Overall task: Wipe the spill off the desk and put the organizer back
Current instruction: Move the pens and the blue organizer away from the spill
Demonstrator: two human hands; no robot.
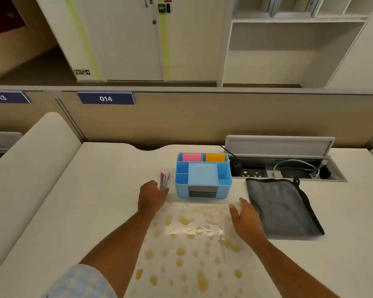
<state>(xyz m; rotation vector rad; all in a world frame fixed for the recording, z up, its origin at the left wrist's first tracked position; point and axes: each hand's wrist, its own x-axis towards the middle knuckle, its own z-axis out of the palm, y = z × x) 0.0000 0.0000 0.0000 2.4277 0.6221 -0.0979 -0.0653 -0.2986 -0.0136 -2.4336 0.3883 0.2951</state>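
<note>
A light blue desk organizer point(203, 176) with pink and orange sticky pads in its rear slots stands on the white desk point(95, 201). A brownish spill point(190, 239) of puddles and drops spreads in front of it, toward me. A folded grey cloth point(282, 208) lies to the right of the spill. My left hand point(152, 195) rests at the organizer's left side, with its fingers on a grey and pink stapler point(164, 180). My right hand point(246, 218) hovers open between the spill and the cloth, holding nothing.
An open cable tray point(284, 168) with sockets, a black plug and a white cable sits behind the cloth, its lid raised. A beige partition point(202, 119) labelled 014 runs along the back. A white curved divider point(30, 164) borders the desk on the left.
</note>
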